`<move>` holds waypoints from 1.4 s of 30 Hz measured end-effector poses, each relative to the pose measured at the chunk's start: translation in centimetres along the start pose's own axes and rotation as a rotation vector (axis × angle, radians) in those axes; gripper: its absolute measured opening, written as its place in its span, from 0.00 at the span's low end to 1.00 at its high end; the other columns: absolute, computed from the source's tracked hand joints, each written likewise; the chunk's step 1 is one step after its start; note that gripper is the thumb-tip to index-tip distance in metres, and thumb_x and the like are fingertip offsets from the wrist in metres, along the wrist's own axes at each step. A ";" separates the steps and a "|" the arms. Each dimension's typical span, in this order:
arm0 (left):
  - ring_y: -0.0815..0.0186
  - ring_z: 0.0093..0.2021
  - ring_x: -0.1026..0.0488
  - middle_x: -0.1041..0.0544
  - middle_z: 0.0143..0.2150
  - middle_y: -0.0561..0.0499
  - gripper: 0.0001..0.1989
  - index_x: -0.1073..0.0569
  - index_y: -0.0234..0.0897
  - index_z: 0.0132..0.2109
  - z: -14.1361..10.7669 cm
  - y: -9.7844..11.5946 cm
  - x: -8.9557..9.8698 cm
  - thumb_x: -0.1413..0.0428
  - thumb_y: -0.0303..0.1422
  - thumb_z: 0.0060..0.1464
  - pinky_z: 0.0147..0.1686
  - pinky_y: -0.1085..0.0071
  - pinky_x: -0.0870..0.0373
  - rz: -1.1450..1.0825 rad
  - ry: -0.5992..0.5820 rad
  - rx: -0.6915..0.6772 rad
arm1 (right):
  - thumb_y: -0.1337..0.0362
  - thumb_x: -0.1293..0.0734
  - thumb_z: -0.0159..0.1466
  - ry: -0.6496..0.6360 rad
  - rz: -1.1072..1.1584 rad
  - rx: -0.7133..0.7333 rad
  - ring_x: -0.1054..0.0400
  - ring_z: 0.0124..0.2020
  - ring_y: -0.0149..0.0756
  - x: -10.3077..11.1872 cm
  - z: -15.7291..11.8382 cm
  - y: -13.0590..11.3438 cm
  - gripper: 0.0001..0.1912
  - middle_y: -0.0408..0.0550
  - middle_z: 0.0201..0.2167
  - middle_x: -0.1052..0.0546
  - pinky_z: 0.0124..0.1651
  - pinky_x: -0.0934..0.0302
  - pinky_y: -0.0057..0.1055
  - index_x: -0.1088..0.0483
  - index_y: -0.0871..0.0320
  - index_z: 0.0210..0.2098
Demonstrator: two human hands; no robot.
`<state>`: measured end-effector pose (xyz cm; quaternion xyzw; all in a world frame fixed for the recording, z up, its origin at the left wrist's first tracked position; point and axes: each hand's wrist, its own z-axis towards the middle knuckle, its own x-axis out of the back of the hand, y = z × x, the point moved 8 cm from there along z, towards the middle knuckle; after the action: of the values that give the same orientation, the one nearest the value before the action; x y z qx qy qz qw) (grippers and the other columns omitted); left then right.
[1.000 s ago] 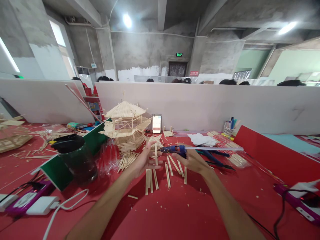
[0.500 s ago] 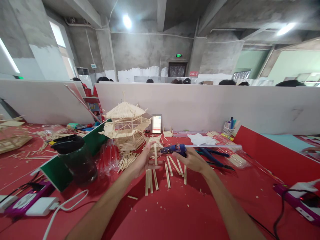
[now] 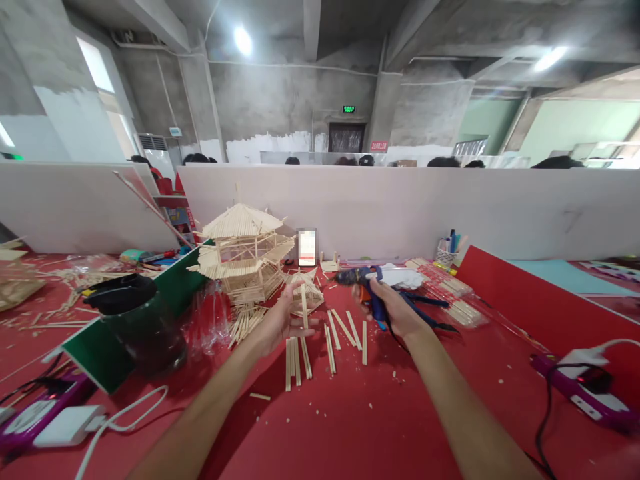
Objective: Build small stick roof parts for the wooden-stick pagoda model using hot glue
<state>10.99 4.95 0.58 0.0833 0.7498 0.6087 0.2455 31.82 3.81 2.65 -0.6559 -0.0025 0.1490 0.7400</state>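
Looking across a wide red bench point(image 3: 340, 433), with a long white partition point(image 3: 360, 210) along the back. Over to the right, can see a red board point(image 3: 505, 290) leaning at an angle; left of centre, a tiered pagoda model point(image 3: 243, 257) made of pale sticks. Further left, see a dark, black-lidded jug point(image 3: 143, 330) beside a green board point(image 3: 195, 281).

Have the left grip point(image 3: 280, 322) out to the right of the pagoda's base, half curled, with thumb and forefinger drawn together and the lower fingers spread. Have the right grip point(image 3: 395, 313) wrapped round the handle of a blue hot-glue gun point(image 3: 369, 275) (a little blurred), with its nozzle turned leftward. Just behind that grip, see blue-handled pliers point(image 3: 434, 323).

Beyond the left fingers, see a small pavilion model point(image 3: 314, 293), then a lit phone point(image 3: 307, 250) upright near the partition. Hold one wooden stick point(image 3: 304, 303) nearly upright in the left grip, left of the nozzle and apart from it; cannot tell the depth between them. Nearer, see loose sticks point(image 3: 329, 350) fanned out below both grips, then scattered wood crumbs point(image 3: 371, 405).
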 end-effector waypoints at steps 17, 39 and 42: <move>0.59 0.39 0.19 0.25 0.56 0.41 0.31 0.48 0.52 0.69 -0.1 0.2 0.1 0.51 0.50 0.63 0.39 0.59 0.20 -0.014 0.040 0.019 | 0.60 0.33 0.58 0.465 -0.324 0.085 0.28 0.27 0.34 8.9 0.9 -0.7 0.11 0.45 0.29 0.24 0.30 0.35 0.30 0.37 0.56 0.38; 0.58 0.38 0.19 0.25 0.57 0.40 0.29 0.44 0.51 0.68 -0.3 0.4 -0.4 0.52 0.50 0.63 0.37 0.61 0.20 -0.011 0.039 0.006 | 0.59 0.34 0.62 0.504 -1.571 -0.345 0.29 0.49 0.49 11.2 0.8 1.0 0.20 0.63 0.48 0.24 0.46 0.39 0.34 0.30 0.65 0.50; 0.59 0.38 0.19 0.26 0.57 0.39 0.30 0.44 0.51 0.68 -0.2 0.3 -0.3 0.51 0.50 0.63 0.37 0.60 0.20 -0.010 0.036 0.008 | 0.57 0.33 0.62 0.540 -1.633 -0.283 0.32 0.52 0.51 9.9 0.5 -0.2 0.23 0.64 0.50 0.27 0.47 0.40 0.35 0.31 0.65 0.52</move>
<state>11.08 4.71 0.97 0.0696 0.7571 0.6057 0.2347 41.28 6.46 1.00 -0.5476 -0.3149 -0.5907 0.5020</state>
